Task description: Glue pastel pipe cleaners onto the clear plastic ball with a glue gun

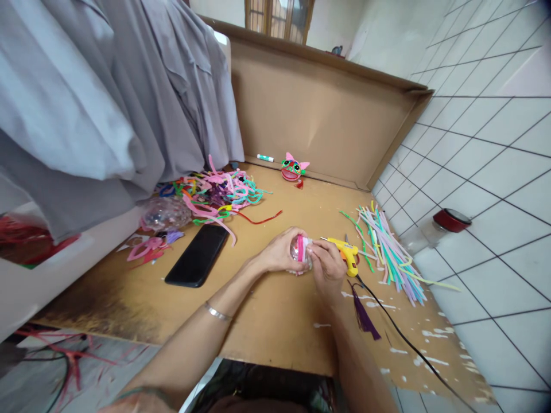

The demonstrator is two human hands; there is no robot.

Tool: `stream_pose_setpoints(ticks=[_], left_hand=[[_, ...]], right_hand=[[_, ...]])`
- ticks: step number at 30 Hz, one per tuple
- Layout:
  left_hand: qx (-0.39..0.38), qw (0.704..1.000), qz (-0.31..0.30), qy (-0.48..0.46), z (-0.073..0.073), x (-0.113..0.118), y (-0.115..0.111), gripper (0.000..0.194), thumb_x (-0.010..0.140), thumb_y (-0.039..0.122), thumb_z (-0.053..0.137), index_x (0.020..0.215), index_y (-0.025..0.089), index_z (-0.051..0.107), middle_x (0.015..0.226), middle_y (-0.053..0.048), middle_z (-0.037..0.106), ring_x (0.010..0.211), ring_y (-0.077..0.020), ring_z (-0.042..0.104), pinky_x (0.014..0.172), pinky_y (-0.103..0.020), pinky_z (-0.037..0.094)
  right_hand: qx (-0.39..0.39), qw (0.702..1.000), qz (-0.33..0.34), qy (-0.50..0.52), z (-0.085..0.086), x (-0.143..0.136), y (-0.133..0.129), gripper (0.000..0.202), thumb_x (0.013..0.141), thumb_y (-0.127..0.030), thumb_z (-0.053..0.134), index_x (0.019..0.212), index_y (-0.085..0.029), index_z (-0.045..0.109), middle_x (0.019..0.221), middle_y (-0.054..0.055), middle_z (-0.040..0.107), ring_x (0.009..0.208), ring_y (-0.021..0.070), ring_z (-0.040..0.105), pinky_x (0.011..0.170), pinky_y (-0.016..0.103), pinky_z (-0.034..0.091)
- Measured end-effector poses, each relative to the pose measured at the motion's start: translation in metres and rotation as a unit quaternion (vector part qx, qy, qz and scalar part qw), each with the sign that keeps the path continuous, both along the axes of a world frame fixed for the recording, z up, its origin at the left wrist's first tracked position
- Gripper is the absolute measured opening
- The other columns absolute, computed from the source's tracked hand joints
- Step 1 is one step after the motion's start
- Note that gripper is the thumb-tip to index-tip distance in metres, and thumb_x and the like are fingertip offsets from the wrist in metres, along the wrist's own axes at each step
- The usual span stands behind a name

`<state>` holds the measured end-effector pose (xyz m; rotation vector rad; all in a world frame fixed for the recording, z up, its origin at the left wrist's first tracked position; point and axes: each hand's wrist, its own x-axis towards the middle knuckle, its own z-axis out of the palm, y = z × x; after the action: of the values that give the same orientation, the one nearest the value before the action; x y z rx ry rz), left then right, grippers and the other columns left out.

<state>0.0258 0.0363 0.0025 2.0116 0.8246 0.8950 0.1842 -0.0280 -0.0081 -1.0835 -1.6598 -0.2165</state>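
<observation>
My left hand (282,249) is wrapped around a clear plastic ball (295,250) with a pink fuzzy band across it. A whitish strip, which looks like a pipe cleaner (306,243), lies along that band. The fingers of my right hand (328,264) are pinched at the ball's right side, on the end of this whitish strip; their tips are partly hidden. Just beyond my right hand, a yellow glue gun (350,255) lies on the table with its nozzle pointing left. A dark purple tassel (364,312) is to the right of my right wrist.
Pastel pipe cleaners (390,252) lie at the right by the tiled wall, near a red-lidded jar (434,229). A black phone (198,255) and a colourful pipe-cleaner heap (224,189) are on the left. At the back sit a decorated animal head (293,167) and a marker (265,158). The glue gun's cord (400,332) trails frontward.
</observation>
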Motion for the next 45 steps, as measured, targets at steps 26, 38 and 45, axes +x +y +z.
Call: stream_pose_setpoints(ticks=[26,38,45], left_hand=[[-0.131,0.988,0.016,-0.078,-0.006,-0.004,0.011,0.063,0.055,0.034,0.081,0.107,0.019,0.049,0.087,0.003,0.055,0.072,-0.0123,0.051,0.067,-0.024,0.043],[-0.134,0.989,0.014,-0.066,-0.005,-0.006,0.01,0.063,0.057,0.032,0.08,0.11,0.019,0.049,0.084,0.004,0.054,0.073,-0.0133,0.052,0.065,-0.024,0.044],[-0.128,0.989,0.014,-0.067,-0.007,-0.005,0.012,0.062,0.056,0.032,0.08,0.108,0.019,0.049,0.083,0.004,0.054,0.072,-0.0124,0.051,0.067,-0.024,0.043]], right_hand=[[-0.403,0.768,-0.481,-0.127,-0.004,0.058,0.013,0.067,0.083,-0.061,0.057,0.11,0.0,0.064,0.102,0.026,0.068,0.095,0.0352,0.067,0.077,0.043,0.052],[-0.424,0.771,-0.467,-0.086,-0.001,0.059,0.013,0.049,0.085,-0.042,0.056,0.117,-0.005,0.061,0.11,0.022,0.067,0.095,0.0328,0.069,0.078,0.038,0.051],[-0.3,0.84,-0.449,-0.044,0.008,0.055,0.011,0.045,0.085,-0.04,0.053,0.115,-0.008,0.061,0.105,0.019,0.068,0.094,0.0313,0.065,0.078,0.038,0.046]])
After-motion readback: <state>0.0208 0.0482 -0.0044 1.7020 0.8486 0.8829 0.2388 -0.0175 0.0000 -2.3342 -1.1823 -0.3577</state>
